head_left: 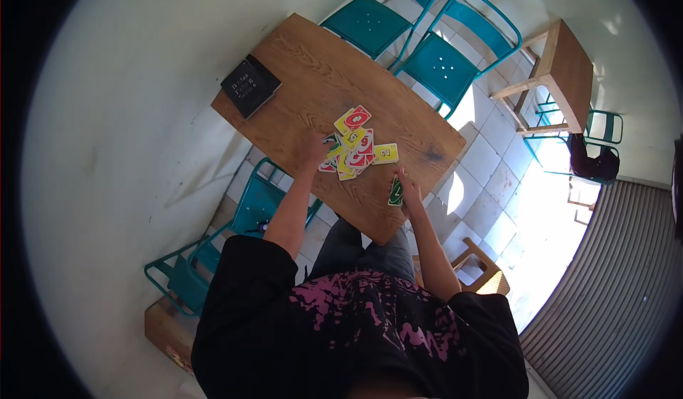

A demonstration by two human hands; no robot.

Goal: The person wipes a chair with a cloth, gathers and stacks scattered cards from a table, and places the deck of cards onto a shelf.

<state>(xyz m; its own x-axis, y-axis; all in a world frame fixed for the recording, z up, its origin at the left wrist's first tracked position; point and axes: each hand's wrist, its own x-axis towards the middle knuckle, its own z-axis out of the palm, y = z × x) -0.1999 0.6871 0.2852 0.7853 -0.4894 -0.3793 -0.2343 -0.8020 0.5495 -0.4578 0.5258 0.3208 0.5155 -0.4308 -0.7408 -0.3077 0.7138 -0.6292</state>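
Observation:
Several red and yellow playing cards (353, 140) lie in a loose, overlapping pile on the wooden table (306, 65). My left hand (313, 150) is at the pile's left side, its fingers closed on the edge of a green card (331, 141). Close to the table's near right edge, my right hand (410, 194) grips a green playing card (395, 192), face up; whether others are stacked under it I cannot tell. A yellow card (385, 153) with a 2 sticks out of the pile on the right, between the pile and my right hand.
A black box or book (250, 86) with pale lettering lies at the table's far left corner. Teal metal chairs (441, 61) stand along the far side, and another teal chair (260, 203) is at the left. A wooden stool (484, 274) stands at the right.

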